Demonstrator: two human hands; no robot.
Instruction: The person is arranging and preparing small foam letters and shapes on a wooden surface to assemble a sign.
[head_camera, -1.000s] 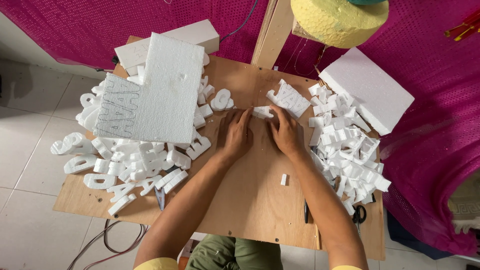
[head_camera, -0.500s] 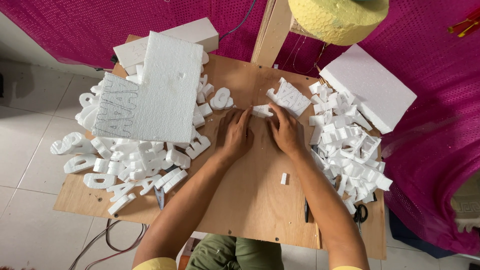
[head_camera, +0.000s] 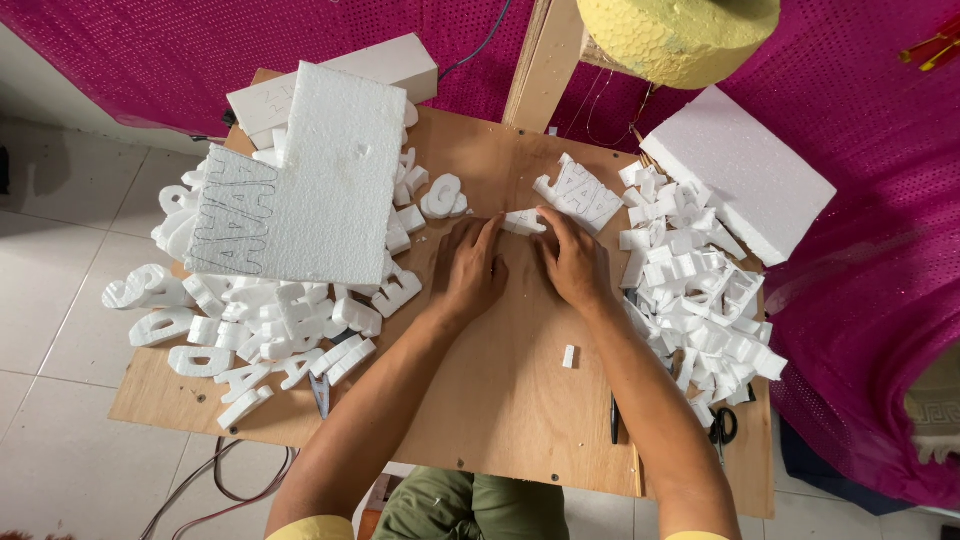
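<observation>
plywood forms the work surface: we see a wooden board (head_camera: 500, 400) set over a pale tiled floor, with magenta cloth (head_camera: 850, 280) behind and to the right.

position of the work: we locate a small white foam piece (head_camera: 524, 222) near the board centre, slightly toward 12 o'clock. the left hand (head_camera: 472, 268) lies flat at its 7 o'clock, fingertips touching its left end. the right hand (head_camera: 572, 262) lies at its 4 o'clock, fingers extended over its right end. neither hand closes around the piece; both are spread and pressing or steadying it. we cannot tell how firmly.

orientation: the piece lies flat. its long axis runs roughly from 9 o'clock to 3 o'clock, crosswise to the forearms. we cannot tell which end leads.

progress, as we judge it: a large heap of cut foam letters (head_camera: 250, 320) sits at 9 o'clock, so much cutting appears done. a heap of offcuts (head_camera: 700, 290) lies at 3 o'clock. a foam sheet with outlined letters (head_camera: 300, 190) at 10 o'clock still shows uncut outlines, and a marked fragment (head_camera: 580, 192) sits at 1 o'clock, just beside the piece. an uncut foam block (head_camera: 740, 170) rests at 2 o'clock. we judge that work remains.
</observation>
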